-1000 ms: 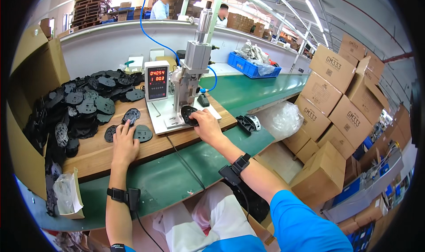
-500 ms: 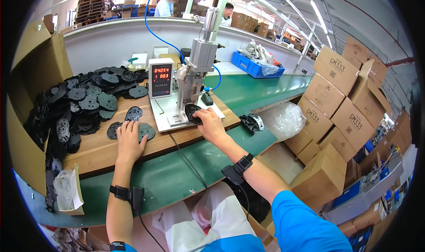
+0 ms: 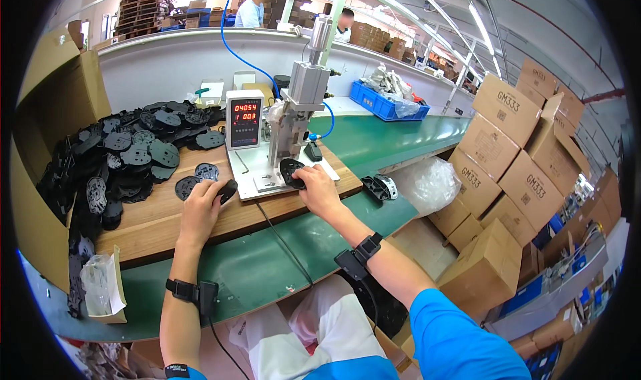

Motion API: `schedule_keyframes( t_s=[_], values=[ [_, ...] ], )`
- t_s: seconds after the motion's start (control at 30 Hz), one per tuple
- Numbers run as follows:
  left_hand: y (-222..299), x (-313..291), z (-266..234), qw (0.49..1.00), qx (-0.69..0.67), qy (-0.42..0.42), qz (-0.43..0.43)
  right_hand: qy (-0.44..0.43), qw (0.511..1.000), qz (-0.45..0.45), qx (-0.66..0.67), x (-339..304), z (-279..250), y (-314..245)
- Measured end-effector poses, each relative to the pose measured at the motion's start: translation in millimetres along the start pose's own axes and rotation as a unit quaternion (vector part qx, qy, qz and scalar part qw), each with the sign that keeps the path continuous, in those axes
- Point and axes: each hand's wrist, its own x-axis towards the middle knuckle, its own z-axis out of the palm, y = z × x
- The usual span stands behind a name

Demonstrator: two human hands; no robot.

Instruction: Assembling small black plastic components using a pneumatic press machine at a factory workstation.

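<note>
My left hand (image 3: pixel 202 210) grips the edge of a black oval plastic mouse base (image 3: pixel 230 191), tilted up just off the wooden board (image 3: pixel 157 210). Beyond those fingers, two more dark bases (image 3: pixel 187 187) lie on the board. With fingers closed, my right hand (image 3: pixel 318 187) holds another black mouse base (image 3: pixel 290 171) on edge under the head of a small pneumatic press (image 3: pixel 294 116). The press stands on a white base plate (image 3: pixel 250 192). Its jig is partly hidden behind the held base.
A heap of black plastic parts (image 3: pixel 143 146) covers the board's left side, beside an open carton (image 3: pixel 87 86). A display box (image 3: pixel 244 121) adjoins the press. A dark shell (image 3: pixel 379 187) sits right of the board. Stacked cartons (image 3: pixel 504 109) rise at the right; a blue crate (image 3: pixel 387 103) stands behind.
My left hand has picked up a mouse base from the board and tilted it, shifting slightly right. My right hand stays at the press with its base.
</note>
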Motion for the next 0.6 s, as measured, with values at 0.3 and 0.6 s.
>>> schedule_keyframes(
  t_s=[0.3,0.6],
  values=[
    [11,-5,12,0.996,0.011,-0.051,0.078,0.012,1.0,-0.004,-0.004,0,2,1],
    [15,-6,5,0.979,-0.006,-0.194,0.059,0.005,1.0,0.0,-0.007,-1,1,2]
  ],
)
